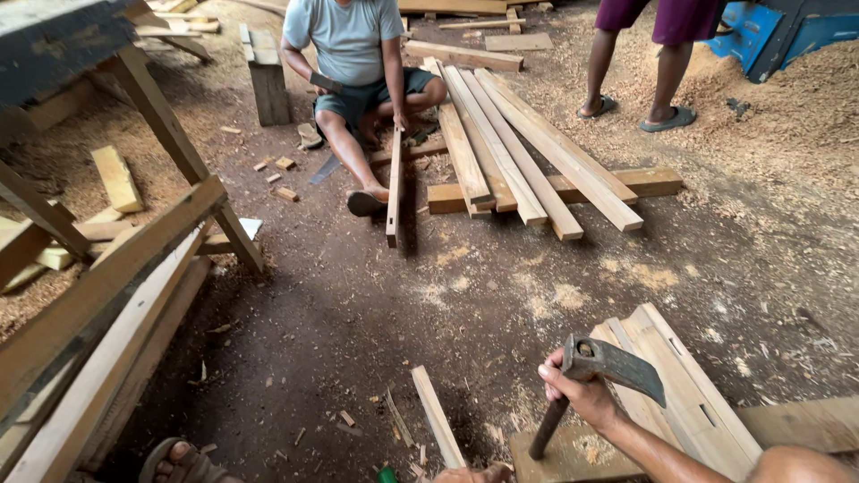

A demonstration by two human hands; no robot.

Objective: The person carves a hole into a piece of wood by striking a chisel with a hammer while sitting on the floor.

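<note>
The right hand has its grip clamped on a dark iron adze with wooden handle, above pale grooved planks; the left hand is barely visible, its grip impossible to tell.

Right forearm bare, no sleeve; sandal strap over foot at lower left.

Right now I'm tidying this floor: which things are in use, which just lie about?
In use:
right hand gripping adze
left hand by thin slat
grooved boards beneath

Lying about:
plank stack
small offcuts
sawdust heap
sawhorse frame
</note>
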